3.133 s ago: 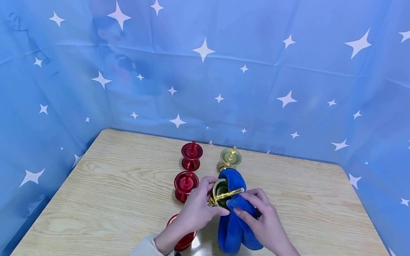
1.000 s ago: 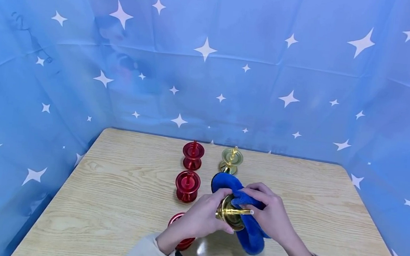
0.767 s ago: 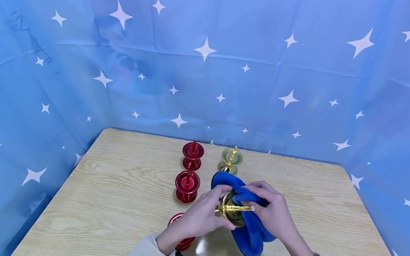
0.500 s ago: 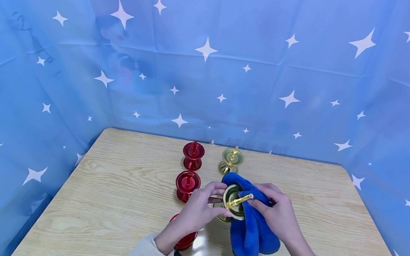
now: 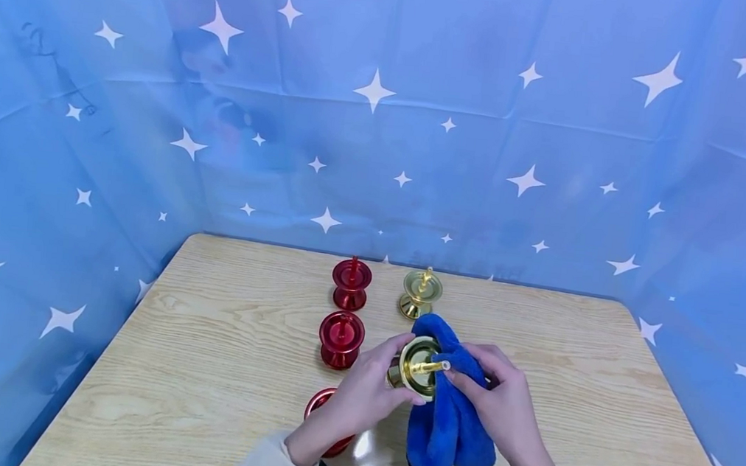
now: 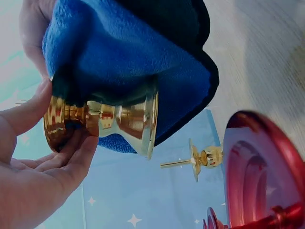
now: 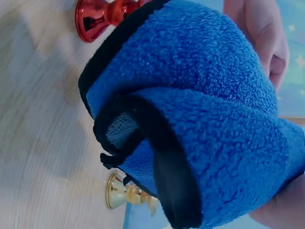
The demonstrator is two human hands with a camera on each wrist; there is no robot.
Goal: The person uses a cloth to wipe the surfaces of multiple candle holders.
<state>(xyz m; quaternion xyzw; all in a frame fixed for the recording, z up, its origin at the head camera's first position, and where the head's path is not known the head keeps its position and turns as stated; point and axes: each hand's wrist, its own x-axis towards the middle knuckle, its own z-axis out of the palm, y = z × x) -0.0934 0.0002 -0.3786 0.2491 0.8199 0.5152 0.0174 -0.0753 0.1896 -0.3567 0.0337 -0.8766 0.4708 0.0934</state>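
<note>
My left hand (image 5: 369, 384) grips a gold candle holder (image 5: 416, 370) by its dish, fingers and thumb round the rim. The holder is tilted, its spike pointing right toward my other hand. A blue plush cloth (image 5: 443, 424) with black edging is bunched in my right hand (image 5: 499, 392), which pinches it against the dish by the spike. In the left wrist view the holder's stem and flared base (image 6: 138, 121) lie sideways against the cloth (image 6: 128, 52). Folds of cloth (image 7: 205, 109) cover most of the right wrist view and hide the holder there.
Three red candle holders stand in a column on the wooden table (image 5: 201, 366): a far one (image 5: 351, 283), a middle one (image 5: 341, 339) and a near one (image 5: 321, 400), partly behind my left forearm. A second gold holder (image 5: 421, 293) stands at the back. A starry blue curtain (image 5: 327, 147) hangs behind.
The gold holder has been turned and tilted between my hands, its spike swinging about. The cloth has shifted around the dish with my right hand. The standing holders have stayed in place.
</note>
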